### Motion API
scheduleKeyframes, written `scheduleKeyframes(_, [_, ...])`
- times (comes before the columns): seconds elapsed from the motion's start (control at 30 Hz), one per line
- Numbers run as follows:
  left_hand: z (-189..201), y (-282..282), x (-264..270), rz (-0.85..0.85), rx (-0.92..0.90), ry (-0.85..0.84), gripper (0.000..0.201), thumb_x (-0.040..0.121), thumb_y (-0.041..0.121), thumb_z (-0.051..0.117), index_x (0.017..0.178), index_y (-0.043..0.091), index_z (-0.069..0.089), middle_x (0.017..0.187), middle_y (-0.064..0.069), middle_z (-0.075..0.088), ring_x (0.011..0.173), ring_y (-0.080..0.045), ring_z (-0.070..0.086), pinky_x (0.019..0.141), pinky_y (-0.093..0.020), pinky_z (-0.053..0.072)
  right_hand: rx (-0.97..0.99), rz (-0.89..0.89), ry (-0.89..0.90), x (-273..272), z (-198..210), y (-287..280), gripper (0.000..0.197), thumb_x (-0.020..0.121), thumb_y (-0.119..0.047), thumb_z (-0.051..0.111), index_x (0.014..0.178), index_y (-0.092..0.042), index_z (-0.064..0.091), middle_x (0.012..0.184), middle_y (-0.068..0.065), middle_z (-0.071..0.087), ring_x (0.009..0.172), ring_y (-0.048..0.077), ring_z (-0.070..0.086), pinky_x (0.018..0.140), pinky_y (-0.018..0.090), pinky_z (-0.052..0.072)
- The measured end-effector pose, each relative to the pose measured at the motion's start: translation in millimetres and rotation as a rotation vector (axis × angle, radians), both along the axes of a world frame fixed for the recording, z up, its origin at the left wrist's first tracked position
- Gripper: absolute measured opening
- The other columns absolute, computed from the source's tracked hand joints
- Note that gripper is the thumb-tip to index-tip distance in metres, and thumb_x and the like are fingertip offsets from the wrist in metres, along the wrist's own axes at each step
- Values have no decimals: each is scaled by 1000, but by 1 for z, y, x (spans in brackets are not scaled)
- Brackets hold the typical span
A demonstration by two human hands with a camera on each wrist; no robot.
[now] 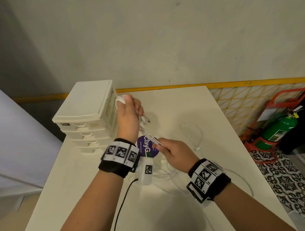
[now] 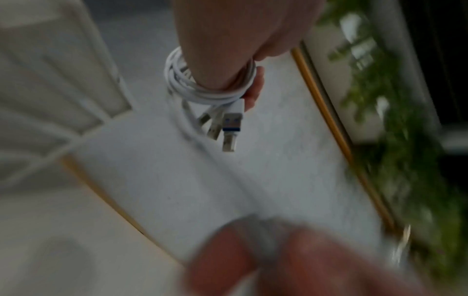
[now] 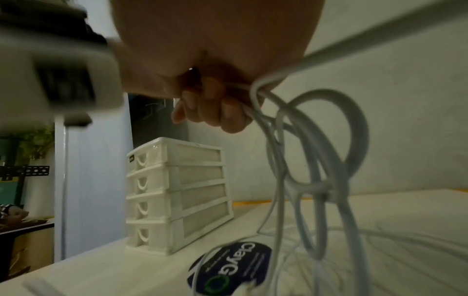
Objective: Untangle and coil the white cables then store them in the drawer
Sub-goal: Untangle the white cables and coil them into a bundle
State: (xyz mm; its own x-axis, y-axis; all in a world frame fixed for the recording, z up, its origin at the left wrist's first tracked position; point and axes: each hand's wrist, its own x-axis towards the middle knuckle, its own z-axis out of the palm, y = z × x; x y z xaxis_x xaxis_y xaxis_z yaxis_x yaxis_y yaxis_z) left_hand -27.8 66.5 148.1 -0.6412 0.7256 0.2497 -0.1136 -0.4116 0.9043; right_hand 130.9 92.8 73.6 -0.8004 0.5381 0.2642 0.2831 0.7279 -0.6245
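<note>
White cable coil [image 2: 202, 90] wound round left hand [image 1: 128, 116], fingers clenched on it, plugs dangling, raised just right of drawer unit [image 1: 88, 115]; taut strand [image 1: 150, 135] pinched by right hand [image 1: 175, 154], seemingly the same cable; loose tangle [image 3: 316, 160] trailing onto counter [image 1: 210, 112]; purple sticker [image 1: 146, 147] between hands.

White cables [image 2: 202, 94] partly coiled above the table, rest tangled beside the closed four-drawer unit [image 1: 88, 118].
</note>
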Motion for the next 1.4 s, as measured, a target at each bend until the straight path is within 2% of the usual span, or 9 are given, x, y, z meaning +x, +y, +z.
scheduleKeyframes(0.13, [-29, -3, 6, -83, -320, 660, 21, 101, 28, 39, 86, 14, 45, 71, 1, 48, 58, -10, 45, 60, -28, 43, 89, 7, 3, 8, 17, 10, 49, 90, -49, 28, 99, -15, 62, 73, -3, 62, 64, 15, 54, 61, 34, 45])
scheduleKeyframes(0.2, [-38, -6, 7, -184, -453, 790, 28, 100, 30, 42, 81, 10, 45, 68, 0, 50, 57, -10, 48, 62, -29, 43, 100, -2, 46, 12, 24, 15, 42, 90, -46, 33, 99, -19, 64, 75, -5, 65, 64, 10, 54, 62, 33, 47])
scheduleKeyframes(0.4, [-29, -22, 23, -707, -528, 390, 49, 100, 46, 31, 79, 5, 48, 45, 0, 44, 38, -17, 40, 44, -25, 37, -147, -102, 258, 18, 39, 37, 19, 79, -37, 68, 89, -28, 55, 64, -2, 63, 58, 13, 59, 61, 32, 49])
scheduleKeyframes(0.5, [-27, -28, 26, -800, -534, 262, 40, 90, 47, 53, 81, 9, 48, 47, 4, 31, 38, -11, 27, 40, -21, 25, -241, -113, 221, 23, 36, 47, 26, 65, -44, 72, 80, -30, 55, 54, 0, 49, 51, 9, 42, 56, 26, 37])
scheduleKeyframes(0.63, [-28, -33, 20, -700, -480, 159, 38, 94, 23, 56, 62, 9, 44, 44, 2, 29, 35, -12, 22, 37, -19, 18, -101, -99, 102, 25, 20, 51, 33, 73, -52, 58, 78, -20, 64, 69, 0, 61, 64, 13, 53, 63, 31, 42])
scheduleKeyframes(0.8, [-19, -36, 4, -570, -305, -4, 48, 96, 22, 50, 52, 12, 34, 39, 4, 27, 31, -11, 22, 34, -17, 22, -57, -154, 129, 31, -3, 47, 38, 85, -45, 60, 114, -21, 63, 109, -7, 55, 98, 3, 54, 87, 12, 42])
scheduleKeyframes(1.0, [-18, -43, -12, -365, -340, -80, 38, 96, 21, 49, 59, 15, 41, 40, 6, 27, 30, -9, 20, 32, -15, 21, -226, -239, 232, 38, 2, 33, 20, 84, -26, 65, 103, -24, 71, 65, -21, 60, 61, 3, 53, 62, 15, 42])
scheduleKeyframes(1.27, [-43, -47, 21, -217, -543, 69, 37, 74, 32, 78, 69, 7, 52, 48, -3, 38, 39, -14, 29, 38, -19, 26, -495, -236, 246, 28, 10, 19, 20, 92, -17, 55, 86, -5, 69, 52, -10, 47, 51, 3, 43, 57, 14, 39])
scheduleKeyframes(1.4, [-46, -47, 31, -235, -643, 121, 43, 75, 36, 78, 64, 2, 55, 45, -4, 42, 39, -14, 32, 40, -20, 28, -555, -169, 250, 24, 12, 11, 26, 95, -18, 49, 77, -4, 62, 54, -4, 41, 55, 13, 39, 61, 27, 37])
